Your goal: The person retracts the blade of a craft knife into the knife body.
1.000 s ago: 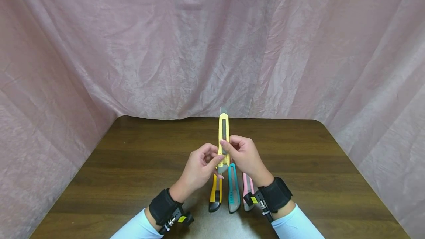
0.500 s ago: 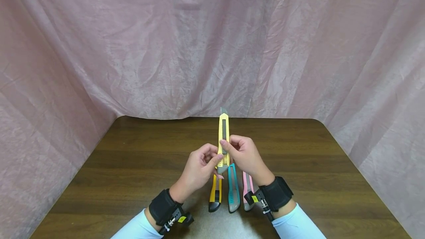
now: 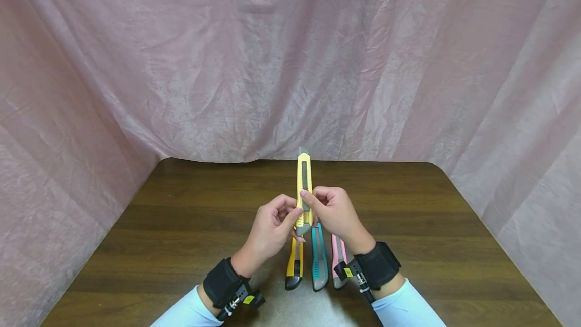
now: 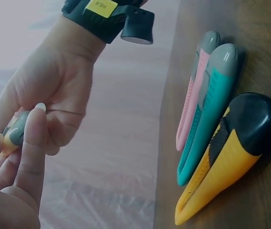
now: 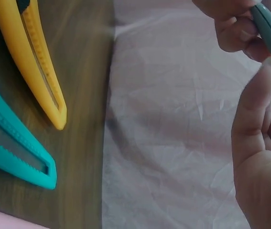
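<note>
A yellow utility knife (image 3: 304,185) stands upright over the table, a short bit of blade showing at its top. My left hand (image 3: 290,216) pinches its grey lower end (image 4: 16,129) from the left. My right hand (image 3: 309,200) grips the body from the right, with the thumb laid across the slider track. In the right wrist view the right palm (image 5: 259,167) fills the right side, and the knife's end (image 5: 269,28) shows at the top. Below the hands three more knives lie side by side: an orange one with a black end (image 3: 294,265), a teal one (image 3: 319,261) and a pink one (image 3: 338,259).
The dark wooden table (image 3: 190,226) is walled on three sides by a pink cloth (image 3: 290,64). The three lying knives (image 4: 207,119) sit near the front edge, between my wrists. Black straps with cameras are on both wrists.
The yellow knife has turned a little about its long axis, so its face looks narrower, and it has shifted slightly left. Both hands keep their hold and have barely moved.
</note>
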